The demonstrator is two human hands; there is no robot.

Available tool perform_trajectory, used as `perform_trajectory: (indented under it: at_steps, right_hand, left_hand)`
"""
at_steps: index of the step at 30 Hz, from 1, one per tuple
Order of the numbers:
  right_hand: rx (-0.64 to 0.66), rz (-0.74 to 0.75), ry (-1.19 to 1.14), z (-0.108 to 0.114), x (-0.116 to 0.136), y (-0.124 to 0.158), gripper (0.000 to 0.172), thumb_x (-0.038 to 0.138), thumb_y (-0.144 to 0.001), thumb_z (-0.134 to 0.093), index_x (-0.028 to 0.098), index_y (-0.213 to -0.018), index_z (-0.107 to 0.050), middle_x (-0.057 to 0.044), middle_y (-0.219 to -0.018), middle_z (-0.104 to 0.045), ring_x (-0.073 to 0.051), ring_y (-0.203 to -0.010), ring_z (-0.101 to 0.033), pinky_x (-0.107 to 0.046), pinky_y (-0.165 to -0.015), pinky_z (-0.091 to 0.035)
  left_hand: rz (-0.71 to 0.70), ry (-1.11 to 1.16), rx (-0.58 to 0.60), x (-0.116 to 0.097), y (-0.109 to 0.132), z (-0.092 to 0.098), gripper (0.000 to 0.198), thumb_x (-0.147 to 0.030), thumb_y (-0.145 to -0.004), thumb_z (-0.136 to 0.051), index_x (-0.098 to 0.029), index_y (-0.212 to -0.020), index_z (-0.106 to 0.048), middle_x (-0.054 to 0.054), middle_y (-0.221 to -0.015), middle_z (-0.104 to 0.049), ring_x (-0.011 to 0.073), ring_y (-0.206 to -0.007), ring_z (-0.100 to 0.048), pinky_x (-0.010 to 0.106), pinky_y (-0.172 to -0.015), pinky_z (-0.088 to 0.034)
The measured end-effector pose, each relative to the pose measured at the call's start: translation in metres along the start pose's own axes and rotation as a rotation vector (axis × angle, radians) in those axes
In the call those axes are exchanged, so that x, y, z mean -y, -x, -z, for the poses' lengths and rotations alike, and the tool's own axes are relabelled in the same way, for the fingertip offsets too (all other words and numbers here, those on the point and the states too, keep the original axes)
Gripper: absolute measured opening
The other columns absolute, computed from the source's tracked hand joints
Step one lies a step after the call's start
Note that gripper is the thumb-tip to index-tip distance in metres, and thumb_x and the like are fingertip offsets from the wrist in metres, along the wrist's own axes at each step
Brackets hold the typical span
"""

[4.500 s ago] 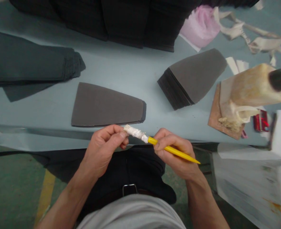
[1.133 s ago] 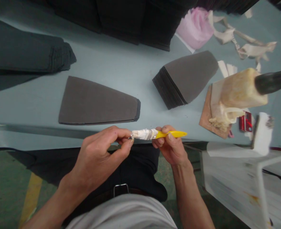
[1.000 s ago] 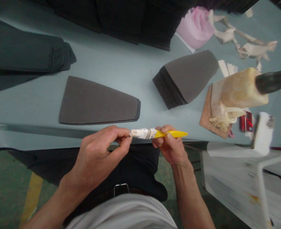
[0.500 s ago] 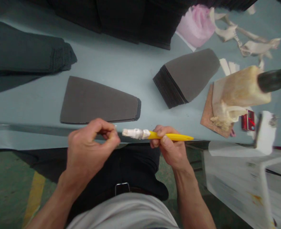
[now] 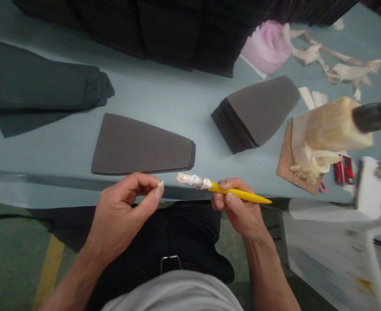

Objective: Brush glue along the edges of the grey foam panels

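My right hand (image 5: 237, 201) is closed around a yellow-handled brush (image 5: 242, 194), its tip pointing left. White, crusted material wraps the brush's left end. My left hand (image 5: 134, 203) pinches a small whitish scrap (image 5: 161, 183) between thumb and forefinger, a short gap from the brush tip. Both hands are at the front edge of the table. Just beyond them lies a thin stack of dark grey tapered pieces (image 5: 141, 144). A taller stack of similar pieces (image 5: 261, 108) sits farther right, turned at an angle.
Dark green folded fabric (image 5: 38, 82) lies at left, and black piles (image 5: 167, 30) line the back. At right stand a glue-stained container (image 5: 326, 123) with a dark handle, a red box (image 5: 344, 169), a pink bundle (image 5: 268, 45) and cream scraps (image 5: 346, 67). The blue-green tabletop (image 5: 164, 95) stretches between.
The whitish scrap shows more clearly in my left fingertips. The brush has tilted, its handle end lower, and the gap between it and my left hand remains. The whole view has shifted slightly.
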State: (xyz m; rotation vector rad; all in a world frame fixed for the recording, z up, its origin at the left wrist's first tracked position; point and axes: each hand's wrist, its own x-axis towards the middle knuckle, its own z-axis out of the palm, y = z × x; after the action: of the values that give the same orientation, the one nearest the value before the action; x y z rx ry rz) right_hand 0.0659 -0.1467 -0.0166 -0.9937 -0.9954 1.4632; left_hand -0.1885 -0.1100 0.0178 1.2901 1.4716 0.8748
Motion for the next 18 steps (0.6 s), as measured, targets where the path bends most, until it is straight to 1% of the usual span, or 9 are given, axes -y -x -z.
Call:
perform_trajectory:
  at_steps: [4,9,18]
  right_hand:
    - [0.037,0.013,-0.006,0.002,0.002,-0.003,0.012,0.036,-0.1,-0.075,0.033,-0.111,-0.08,0.002,-0.076,-0.066,-0.011,-0.067,-0.058,-0.023,-0.063,-0.048]
    - [0.037,-0.016,0.002,0.002,0.004,-0.003,0.012,0.039,-0.096,-0.079,0.03,-0.105,-0.08,0.001,-0.076,-0.065,-0.013,-0.067,-0.058,-0.025,-0.062,-0.049]
    - [0.102,-0.011,0.016,0.004,0.007,-0.004,0.009,0.034,-0.099,-0.077,0.031,-0.107,-0.079,0.001,-0.078,-0.064,-0.014,-0.072,-0.057,-0.027,-0.066,-0.044]
  left_hand:
    - [0.03,0.037,0.03,0.004,0.001,0.0,0.012,-0.035,-0.082,-0.076,-0.023,-0.08,-0.076,-0.003,-0.077,-0.076,0.0107,-0.069,-0.068,0.019,-0.068,-0.052]
    - [-0.003,0.042,0.023,0.002,-0.002,-0.005,0.01,-0.033,-0.082,-0.075,-0.024,-0.08,-0.076,-0.004,-0.076,-0.075,0.0103,-0.068,-0.067,0.02,-0.068,-0.051]
    - [-0.01,0.04,0.029,0.003,-0.004,-0.01,0.009,-0.033,-0.082,-0.075,-0.024,-0.082,-0.076,-0.003,-0.077,-0.076,0.0117,-0.069,-0.067,0.022,-0.068,-0.051]
